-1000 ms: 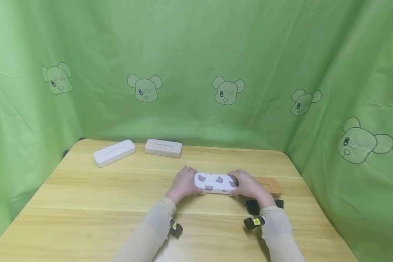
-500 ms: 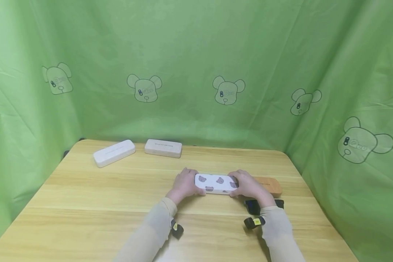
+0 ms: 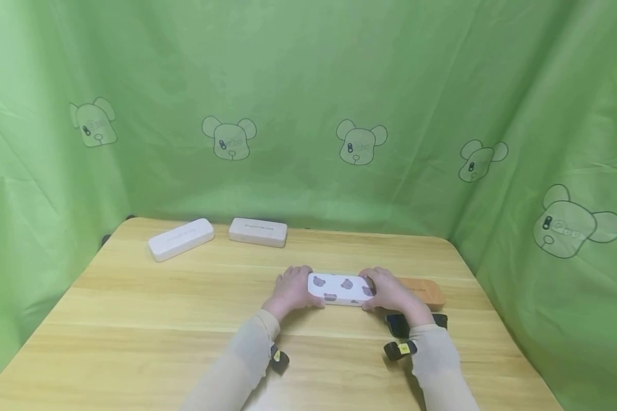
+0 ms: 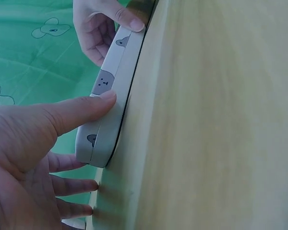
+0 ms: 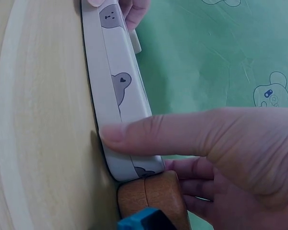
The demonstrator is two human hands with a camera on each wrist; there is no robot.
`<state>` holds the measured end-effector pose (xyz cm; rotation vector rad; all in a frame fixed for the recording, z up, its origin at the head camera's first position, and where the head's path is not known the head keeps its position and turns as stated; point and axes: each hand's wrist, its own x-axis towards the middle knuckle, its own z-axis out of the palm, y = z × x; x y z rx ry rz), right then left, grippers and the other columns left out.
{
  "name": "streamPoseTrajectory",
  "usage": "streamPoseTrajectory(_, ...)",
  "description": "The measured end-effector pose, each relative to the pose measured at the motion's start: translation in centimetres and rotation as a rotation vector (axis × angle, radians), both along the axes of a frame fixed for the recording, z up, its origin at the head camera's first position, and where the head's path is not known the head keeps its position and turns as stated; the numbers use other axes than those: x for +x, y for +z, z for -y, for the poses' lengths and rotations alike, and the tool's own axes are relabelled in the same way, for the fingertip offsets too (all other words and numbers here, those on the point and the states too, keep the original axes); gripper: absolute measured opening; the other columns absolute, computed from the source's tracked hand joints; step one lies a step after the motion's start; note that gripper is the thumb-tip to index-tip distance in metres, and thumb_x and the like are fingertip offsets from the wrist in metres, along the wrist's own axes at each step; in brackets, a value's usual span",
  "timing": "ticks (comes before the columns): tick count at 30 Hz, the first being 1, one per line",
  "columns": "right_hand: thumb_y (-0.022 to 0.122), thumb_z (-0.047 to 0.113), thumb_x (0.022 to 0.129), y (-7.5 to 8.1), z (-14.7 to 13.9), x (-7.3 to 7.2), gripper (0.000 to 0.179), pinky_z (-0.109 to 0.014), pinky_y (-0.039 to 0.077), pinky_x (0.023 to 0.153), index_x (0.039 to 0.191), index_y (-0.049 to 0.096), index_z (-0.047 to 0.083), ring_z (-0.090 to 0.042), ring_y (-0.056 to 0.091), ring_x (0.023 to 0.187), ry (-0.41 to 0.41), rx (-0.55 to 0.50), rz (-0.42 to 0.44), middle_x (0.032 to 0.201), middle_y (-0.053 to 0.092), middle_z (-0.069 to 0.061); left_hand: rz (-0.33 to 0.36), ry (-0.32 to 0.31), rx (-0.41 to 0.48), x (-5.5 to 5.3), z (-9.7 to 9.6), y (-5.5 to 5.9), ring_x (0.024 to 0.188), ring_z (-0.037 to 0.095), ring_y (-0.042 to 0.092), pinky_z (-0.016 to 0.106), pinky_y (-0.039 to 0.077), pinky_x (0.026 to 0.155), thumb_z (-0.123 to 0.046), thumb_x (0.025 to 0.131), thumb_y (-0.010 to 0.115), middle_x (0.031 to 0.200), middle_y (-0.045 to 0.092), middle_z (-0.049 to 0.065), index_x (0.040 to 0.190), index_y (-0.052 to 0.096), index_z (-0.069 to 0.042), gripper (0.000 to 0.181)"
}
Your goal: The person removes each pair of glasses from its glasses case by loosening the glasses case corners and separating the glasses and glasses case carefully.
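A white glasses case (image 3: 341,289) with a grey bear print lies closed on the table, long side toward me. My left hand (image 3: 292,291) grips its left end. In the left wrist view the thumb (image 4: 89,111) presses the near side, with the other fingers around the end and behind. At the right end my right hand (image 3: 388,292) holds it the same way, its thumb (image 5: 134,135) across the near side. An orange-brown wood-look case (image 3: 425,293) sits right against that end, partly hidden by the right hand. Dark sunglasses (image 3: 439,321) lie beneath the right wrist, partly covered.
Two pale cases stand at the back of the wooden table (image 3: 149,319): a whitish one (image 3: 181,240) set at a slant on the left and a speckled one (image 3: 258,232) beside it. Green curtain (image 3: 298,182) with bear drawings encloses the back and sides.
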<state>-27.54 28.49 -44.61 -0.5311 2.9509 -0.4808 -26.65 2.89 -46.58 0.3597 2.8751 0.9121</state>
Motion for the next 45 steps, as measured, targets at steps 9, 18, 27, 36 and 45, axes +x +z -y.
streamPoseTrajectory(9, 0.087, 0.025, 0.068, 0.6, 0.1, -0.2, 0.085, -0.06, 0.043, 0.103, 0.14, 0.047, 0.003, -0.04, 0.051, 0.12, 0.027, -0.037, 0.025, 0.132, 0.055, -0.023, 0.031, -0.006, 0.049, -0.1, 0.3, 0.6, 0.143, 0.039, 0.033, 0.063, 0.018, 0.119, -0.042, 0.064, 0.088, 0.149, 0.045, 0.015, 0.147, 0.04, -0.011, 0.101)
streamPoseTrajectory(18, 0.083, 0.026, 0.073, 0.8, 0.4, 0.2, 0.081, -0.065, 0.033, 0.11, 0.142, 0.046, 0.005, -0.046, 0.041, 0.133, 0.08, -0.093, -0.013, 0.144, 0.047, -0.025, 0.016, -0.015, 0.087, -0.5, 0.4, -0.7, 0.147, 0.04, 0.026, 0.063, 0.012, 0.12, -0.046, 0.062, 0.089, 0.151, 0.044, 0.013, 0.146, 0.04, -0.008, 0.105)
streamPoseTrajectory(27, 0.082, 0.024, 0.075, 0.5, 2.6, 0.9, 0.071, -0.062, 0.039, 0.107, 0.136, 0.053, 0.005, -0.042, 0.049, 0.126, 0.129, -0.066, -0.064, 0.136, 0.054, -0.022, -0.04, 0.018, 0.113, -0.6, -0.3, -2.6, 0.147, 0.042, 0.024, 0.065, 0.008, 0.12, -0.052, 0.058, 0.088, 0.152, 0.042, 0.015, 0.135, 0.051, -0.009, 0.095)
streamPoseTrajectory(36, 0.082, 0.018, 0.074, -0.4, 3.5, 0.8, 0.073, -0.058, 0.044, 0.105, 0.138, 0.051, 0.004, -0.041, 0.054, 0.122, 0.104, -0.018, -0.083, 0.134, 0.055, -0.022, -0.059, 0.066, 0.146, -0.3, -0.9, -2.8, 0.148, 0.041, 0.023, 0.063, 0.006, 0.121, -0.049, 0.058, 0.089, 0.154, 0.039, 0.017, 0.134, 0.053, -0.008, 0.093)
streamPoseTrajectory(45, 0.082, 0.016, 0.074, -0.6, 3.8, 0.8, 0.074, -0.057, 0.045, 0.104, 0.139, 0.05, 0.005, -0.04, 0.054, 0.12, 0.111, -0.011, -0.073, 0.132, 0.056, -0.022, -0.037, 0.092, 0.134, -0.3, -0.6, -3.1, 0.149, 0.038, 0.02, 0.06, 0.004, 0.122, -0.048, 0.06, 0.088, 0.156, 0.036, 0.014, 0.138, 0.05, -0.009, 0.095)
